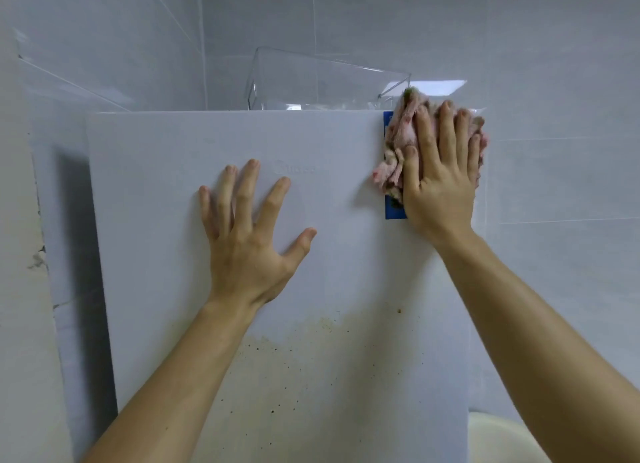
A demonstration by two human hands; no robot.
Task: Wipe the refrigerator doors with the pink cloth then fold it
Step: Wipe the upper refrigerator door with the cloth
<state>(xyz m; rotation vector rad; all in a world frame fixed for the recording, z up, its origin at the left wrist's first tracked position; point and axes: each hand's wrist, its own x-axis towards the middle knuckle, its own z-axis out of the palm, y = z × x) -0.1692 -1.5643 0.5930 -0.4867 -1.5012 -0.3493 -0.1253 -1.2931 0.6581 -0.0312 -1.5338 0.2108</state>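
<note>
The white refrigerator door (166,220) fills the middle of the view, with brown specks and stains across its lower part. My right hand (440,182) lies flat with straight fingers on the bunched pink cloth (398,137), pressing it against the door's upper right corner, over a blue sticker (394,211). My left hand (249,234) rests on the door's middle with its fingers spread, holding nothing.
A clear plastic container (311,81) stands on top of the refrigerator. Grey tiled wall (554,151) lies behind and to the right. A narrow gap and a rough wall edge (38,254) run along the left. A cream rounded object (498,438) sits at the lower right.
</note>
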